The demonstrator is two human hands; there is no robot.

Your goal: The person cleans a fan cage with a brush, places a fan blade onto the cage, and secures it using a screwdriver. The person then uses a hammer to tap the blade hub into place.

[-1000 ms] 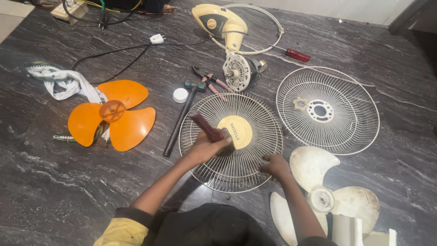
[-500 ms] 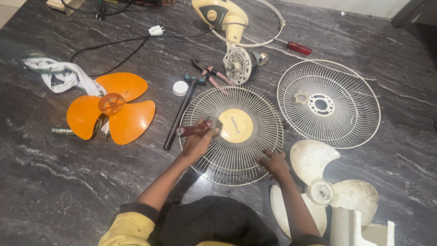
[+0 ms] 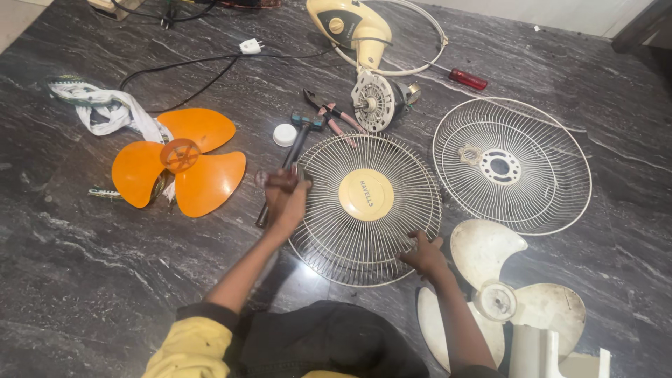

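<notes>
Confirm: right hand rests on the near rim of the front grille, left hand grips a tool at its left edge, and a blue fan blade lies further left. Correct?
Not quite. In the head view the blade left of the grille is orange, not blue. The rest holds: the right hand rests on the near rim, and the left hand grips a tool at the left edge.

Round cream badge [image 3: 366, 194] at grille centre [image 3: 329, 175]

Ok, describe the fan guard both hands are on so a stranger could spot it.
On the dark marble floor lie two round wire guards. It is the near one, the front guard, held by the left hand and right hand. Unlike the open-centred rear guard, it has a solid yellow disc in the middle.
</notes>
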